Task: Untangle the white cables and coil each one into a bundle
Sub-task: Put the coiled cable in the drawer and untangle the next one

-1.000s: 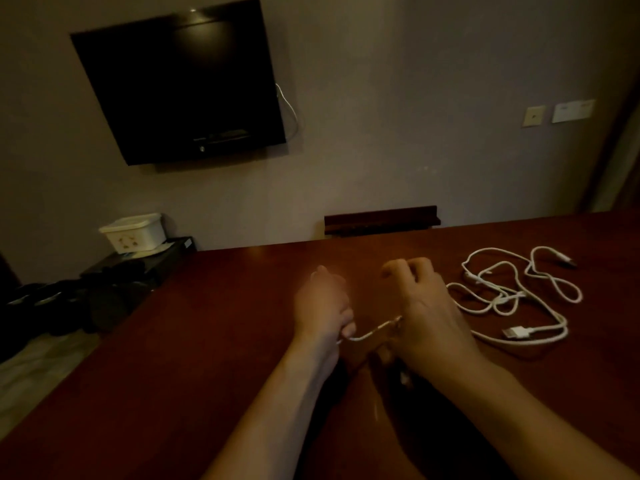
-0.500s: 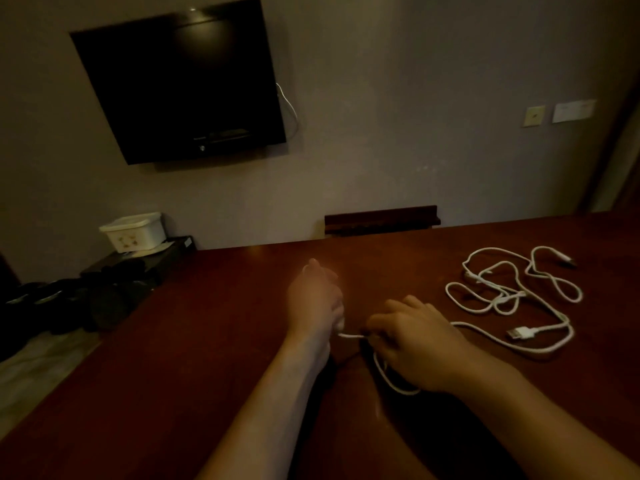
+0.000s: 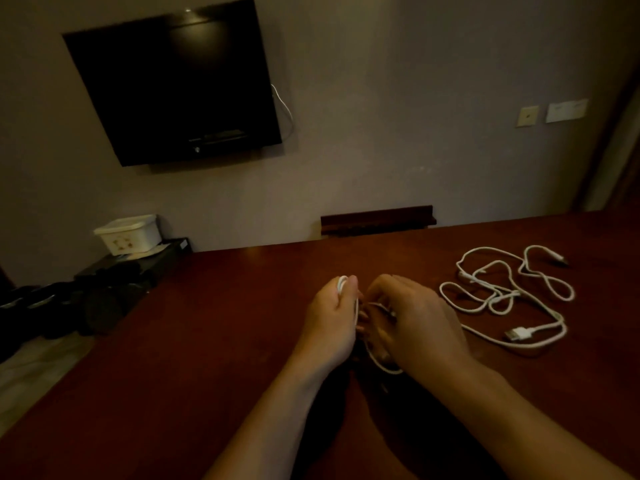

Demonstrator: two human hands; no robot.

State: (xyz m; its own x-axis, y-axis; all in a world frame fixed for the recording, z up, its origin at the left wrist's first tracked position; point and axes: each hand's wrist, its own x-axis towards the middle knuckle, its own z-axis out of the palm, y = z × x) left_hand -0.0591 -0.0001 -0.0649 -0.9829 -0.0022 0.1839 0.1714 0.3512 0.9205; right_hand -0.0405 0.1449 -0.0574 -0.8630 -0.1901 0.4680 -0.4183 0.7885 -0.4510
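Note:
My left hand (image 3: 330, 323) holds a small coil of white cable (image 3: 342, 284), with loops showing above the thumb and along the palm. My right hand (image 3: 415, 323) is closed on the same cable just beside it, and a loop hangs below its fingers. That cable trails right across the dark red table (image 3: 214, 341) to a loose tangle of white cable (image 3: 502, 292) lying at the right. A flat white plug (image 3: 517, 333) rests at the tangle's near end, and a small connector (image 3: 557, 258) lies at its far end.
A black television (image 3: 176, 88) hangs on the wall ahead. A white box (image 3: 128, 233) sits on a low black unit at the left, with dark items on the floor beside it. A dark wooden ledge (image 3: 377, 220) sits behind the table's far edge.
My right hand dropped to the table, took a new stretch of cable, then rose back beside my left hand. The coil in my left hand has gained a loop. The trailing cable shifted slightly.

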